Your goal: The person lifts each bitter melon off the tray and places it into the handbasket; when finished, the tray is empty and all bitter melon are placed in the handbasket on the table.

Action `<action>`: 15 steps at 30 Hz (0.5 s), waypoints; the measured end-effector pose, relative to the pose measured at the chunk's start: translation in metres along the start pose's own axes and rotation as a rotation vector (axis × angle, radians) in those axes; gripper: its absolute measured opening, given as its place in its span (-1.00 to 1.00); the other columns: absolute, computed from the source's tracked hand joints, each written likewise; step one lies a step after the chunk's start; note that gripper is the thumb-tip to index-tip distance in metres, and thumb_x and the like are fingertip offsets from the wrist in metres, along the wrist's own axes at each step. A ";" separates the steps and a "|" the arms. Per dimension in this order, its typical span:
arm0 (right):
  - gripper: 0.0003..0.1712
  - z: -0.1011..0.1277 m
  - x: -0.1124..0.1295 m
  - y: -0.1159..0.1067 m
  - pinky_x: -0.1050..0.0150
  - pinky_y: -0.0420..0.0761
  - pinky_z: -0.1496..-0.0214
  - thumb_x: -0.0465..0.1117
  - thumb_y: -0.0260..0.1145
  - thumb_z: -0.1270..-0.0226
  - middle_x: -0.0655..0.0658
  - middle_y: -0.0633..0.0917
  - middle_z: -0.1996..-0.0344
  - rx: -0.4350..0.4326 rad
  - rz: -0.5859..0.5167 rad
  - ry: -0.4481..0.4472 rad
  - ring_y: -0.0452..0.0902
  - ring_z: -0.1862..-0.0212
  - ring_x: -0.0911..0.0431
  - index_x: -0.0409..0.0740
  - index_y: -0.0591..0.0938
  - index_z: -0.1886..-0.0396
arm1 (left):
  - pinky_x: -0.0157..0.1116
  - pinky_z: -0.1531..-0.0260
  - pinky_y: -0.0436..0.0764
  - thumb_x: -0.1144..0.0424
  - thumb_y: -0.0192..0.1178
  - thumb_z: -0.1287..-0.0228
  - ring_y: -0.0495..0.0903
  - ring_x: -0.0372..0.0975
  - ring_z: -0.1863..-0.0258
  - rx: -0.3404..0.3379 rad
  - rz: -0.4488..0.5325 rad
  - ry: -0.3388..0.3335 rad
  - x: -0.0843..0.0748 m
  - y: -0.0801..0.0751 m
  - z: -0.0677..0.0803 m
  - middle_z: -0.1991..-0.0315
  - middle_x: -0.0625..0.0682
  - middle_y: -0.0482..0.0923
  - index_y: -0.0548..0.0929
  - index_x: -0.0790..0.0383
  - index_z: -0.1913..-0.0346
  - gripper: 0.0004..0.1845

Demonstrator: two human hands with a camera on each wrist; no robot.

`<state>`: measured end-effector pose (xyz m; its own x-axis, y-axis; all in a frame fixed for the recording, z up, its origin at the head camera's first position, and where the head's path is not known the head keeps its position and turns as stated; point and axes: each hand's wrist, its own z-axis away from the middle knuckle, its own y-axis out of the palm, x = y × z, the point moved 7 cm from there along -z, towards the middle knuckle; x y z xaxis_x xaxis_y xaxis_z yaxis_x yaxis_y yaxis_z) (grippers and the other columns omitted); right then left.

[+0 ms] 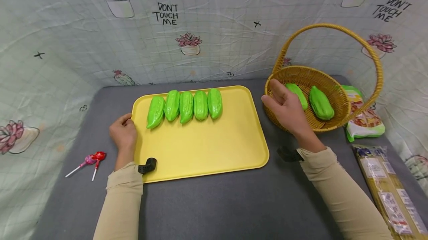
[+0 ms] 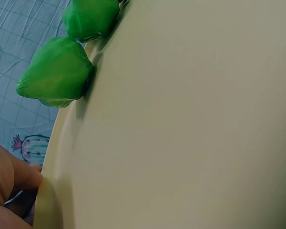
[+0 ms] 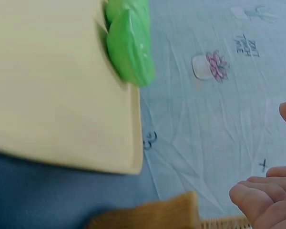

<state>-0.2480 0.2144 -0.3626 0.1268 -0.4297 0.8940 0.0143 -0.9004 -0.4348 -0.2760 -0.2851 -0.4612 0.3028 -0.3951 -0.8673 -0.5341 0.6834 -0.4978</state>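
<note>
A yellow tray (image 1: 207, 147) lies on the grey table with several glossy green gourds (image 1: 186, 106) lined up along its far side. My left hand (image 1: 123, 132) is at the tray's left rim, its curled fingers (image 2: 14, 179) touching the edge near the leftmost gourd (image 2: 57, 71). My right hand (image 1: 284, 104) hovers with relaxed fingers (image 3: 257, 198) and nothing in it, over the near left rim of a wicker basket (image 1: 301, 70). Two more green gourds (image 1: 321, 102) lie inside the basket, one partly hidden by that hand.
Two red lollipops (image 1: 93, 158) lie left of the tray. A snack packet (image 1: 364, 119) sits right of the basket, and a long noodle packet (image 1: 388, 188) lies at the near right. A cactus-print cloth forms the walls around the table.
</note>
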 end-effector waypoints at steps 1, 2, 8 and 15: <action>-0.17 -0.001 0.000 0.004 -0.01 0.24 -0.58 -0.09 0.21 -0.56 -0.14 0.10 -0.64 0.012 -0.012 0.000 0.04 -0.64 -0.03 -0.13 0.06 -0.65 | -0.07 -0.35 0.48 0.35 -0.07 -0.54 0.54 0.00 -0.33 0.000 0.000 0.002 0.000 0.000 0.000 -0.24 0.24 0.64 0.69 0.32 -0.22 -0.60; -0.17 -0.002 -0.001 0.008 -0.02 0.24 -0.58 -0.10 0.21 -0.56 -0.15 0.09 -0.64 0.023 -0.020 0.000 0.03 -0.65 -0.03 -0.13 0.05 -0.66 | -0.07 -0.35 0.48 0.35 -0.07 -0.53 0.54 0.00 -0.33 0.001 -0.001 0.005 -0.001 0.000 0.000 -0.23 0.23 0.64 0.69 0.32 -0.21 -0.60; -0.15 -0.007 -0.005 0.035 0.03 0.18 -0.62 -0.11 0.19 -0.58 -0.15 0.04 -0.65 0.092 -0.068 0.018 -0.05 -0.66 0.02 -0.16 0.00 -0.66 | -0.05 -0.33 0.49 0.35 -0.08 -0.54 0.55 0.02 -0.32 0.005 -0.005 0.012 0.001 0.001 0.000 -0.23 0.25 0.64 0.69 0.32 -0.21 -0.60; -0.08 -0.014 -0.016 0.057 0.01 0.18 -0.62 0.00 0.25 -0.53 -0.17 0.06 -0.65 0.116 -0.024 0.045 -0.03 -0.66 -0.01 -0.19 0.03 -0.65 | -0.06 -0.33 0.49 0.35 -0.07 -0.53 0.55 0.03 -0.31 -0.002 -0.009 0.020 0.001 0.002 -0.002 -0.22 0.25 0.65 0.69 0.32 -0.20 -0.61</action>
<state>-0.2630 0.1688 -0.4003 0.0808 -0.4127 0.9073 0.1314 -0.8979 -0.4201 -0.2782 -0.2856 -0.4626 0.2918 -0.4135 -0.8625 -0.5328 0.6786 -0.5056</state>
